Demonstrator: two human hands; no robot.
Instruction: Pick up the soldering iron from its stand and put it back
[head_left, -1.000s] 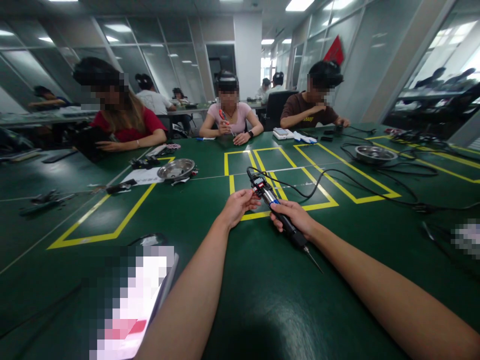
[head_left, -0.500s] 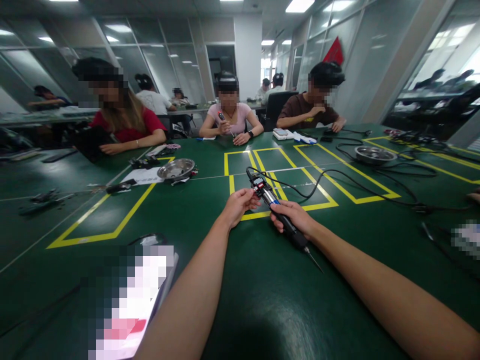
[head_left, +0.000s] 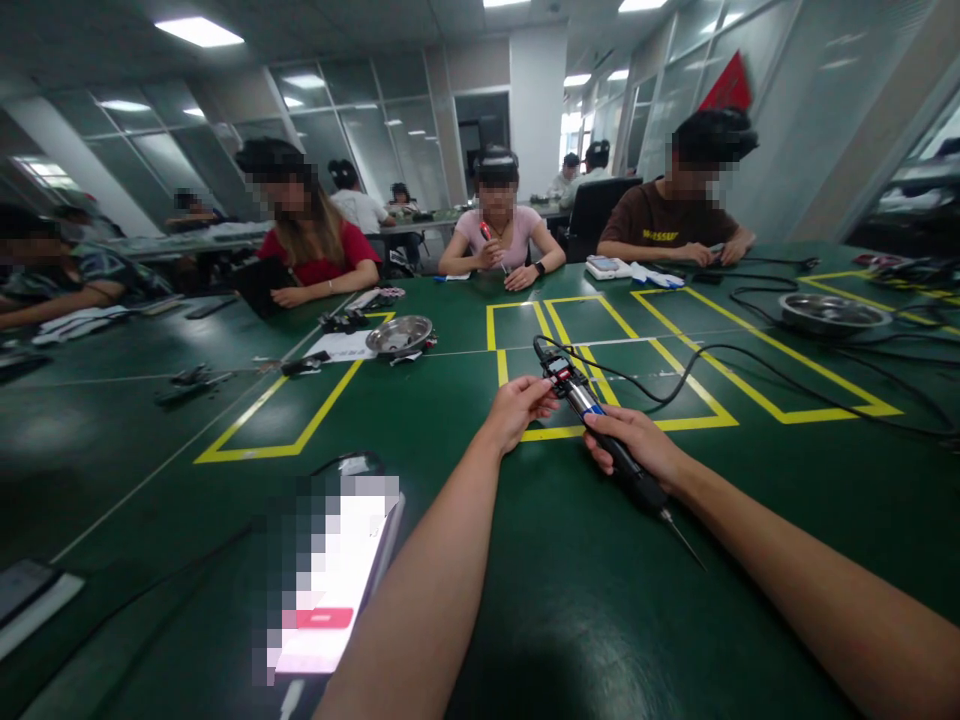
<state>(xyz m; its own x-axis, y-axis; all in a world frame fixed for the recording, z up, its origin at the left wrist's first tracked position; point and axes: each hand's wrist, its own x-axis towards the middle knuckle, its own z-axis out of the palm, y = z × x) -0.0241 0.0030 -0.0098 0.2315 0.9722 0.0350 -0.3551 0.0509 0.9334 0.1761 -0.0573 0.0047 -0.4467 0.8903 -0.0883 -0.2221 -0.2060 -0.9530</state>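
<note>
An electric screwdriver point(head_left: 636, 478) with a black body, a silver and blue collar and a long thin bit lies slantwise in my right hand point(head_left: 641, 442), whose fingers wrap around its middle. Its bit points down toward me on the right. At the far end, where the cord point(head_left: 694, 368) comes out, my left hand point(head_left: 519, 410) pinches at the black end piece point(head_left: 559, 372) with bent fingers. My hands hide part of the tool, and the exact spot between my left fingertips is too small to make out.
A phone point(head_left: 334, 570) with a lit screen lies by my left forearm. Yellow tape point(head_left: 630, 432) marks boxes on the green table point(head_left: 570, 610). Metal bowls point(head_left: 401, 338) stand left and right. Several people sit across the table, one holding a red-tipped tool point(head_left: 486, 232).
My view has turned left, so everything sits further right in the picture. My grip on the screwdriver looks the same. The person at the right has lowered a hand from the chin.
</note>
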